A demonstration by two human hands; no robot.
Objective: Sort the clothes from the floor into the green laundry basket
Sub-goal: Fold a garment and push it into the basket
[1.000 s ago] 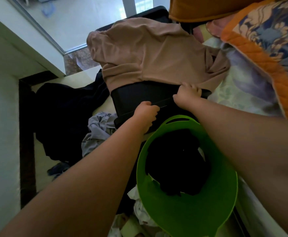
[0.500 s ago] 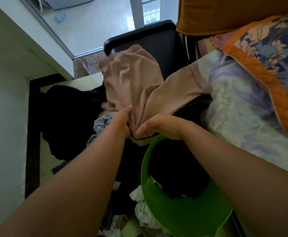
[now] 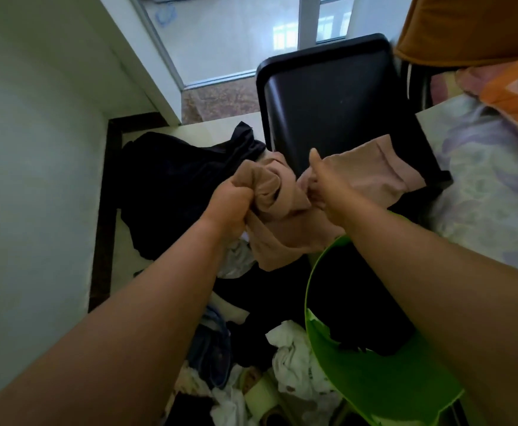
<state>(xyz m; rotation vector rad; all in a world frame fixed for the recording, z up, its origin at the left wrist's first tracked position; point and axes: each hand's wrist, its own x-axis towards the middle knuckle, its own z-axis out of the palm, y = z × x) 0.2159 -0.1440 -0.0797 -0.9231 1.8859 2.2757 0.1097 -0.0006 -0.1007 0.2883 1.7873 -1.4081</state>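
Observation:
A tan garment (image 3: pixel 285 222) is bunched between both hands, just above the far rim of the green laundry basket (image 3: pixel 371 382). My left hand (image 3: pixel 231 199) is shut on its crumpled left part. My right hand (image 3: pixel 322 182) grips the right part, whose sleeve (image 3: pixel 371 172) trails over a black seat. Dark clothing lies inside the basket (image 3: pixel 353 299). More clothes lie on the floor: a black garment (image 3: pixel 174 186) at the left, white pieces (image 3: pixel 294 361) and a dark blue one (image 3: pixel 211 342) near the basket.
A black plastic seat (image 3: pixel 337 96) stands straight ahead. A bed with a floral sheet (image 3: pixel 491 186) and an orange-edged quilt (image 3: pixel 516 96) fills the right side. A white wall (image 3: pixel 33 155) closes the left, and a glass door (image 3: pixel 236 35) lies beyond.
The tan garment has come off the black seat and been gathered into a bundle toward the basket. Both hands drew closer to me and the seat is now uncovered.

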